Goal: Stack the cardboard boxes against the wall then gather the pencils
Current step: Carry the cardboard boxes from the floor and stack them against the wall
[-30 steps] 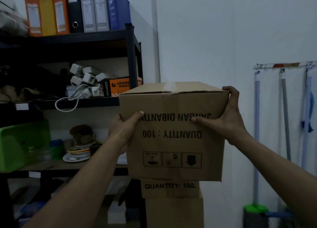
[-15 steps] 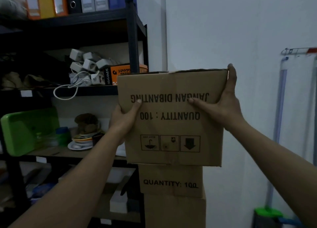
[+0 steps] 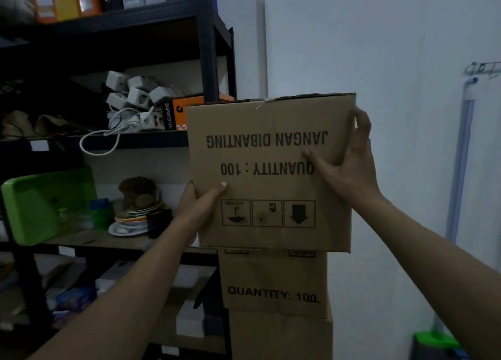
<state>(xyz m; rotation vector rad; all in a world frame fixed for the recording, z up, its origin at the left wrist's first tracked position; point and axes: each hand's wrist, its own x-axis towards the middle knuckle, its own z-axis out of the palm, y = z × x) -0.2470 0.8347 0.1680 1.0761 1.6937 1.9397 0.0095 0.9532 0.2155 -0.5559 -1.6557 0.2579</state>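
Head view, left hand point(image 3: 200, 205): clamped on the lower left edge of the top box point(image 3: 271, 170), thumb on the front face, fingers hidden round the side.
Right hand point(image 3: 349, 167): clamped higher on the right edge, thumb across the front, fingers wrapped round the corner.
Top box: held upright with its print upside down. Its bottom edge is level with the top of the middle box point(image 3: 273, 281); whether it rests there yet I cannot tell.
Stack: the middle box sits on a bottom box point(image 3: 279, 338), just beside the shelf unit point(image 3: 211, 48) and close to the wall point(image 3: 379, 61).
Fit: the held box looks wider than the one below and overhangs it on both sides.
Doing it well: probably set it down flat, centre the overhang, push it back toward the wall, and let go only once the weight is borne.
Risk: an off-centre load could tip the column.
Pencils: none in view.
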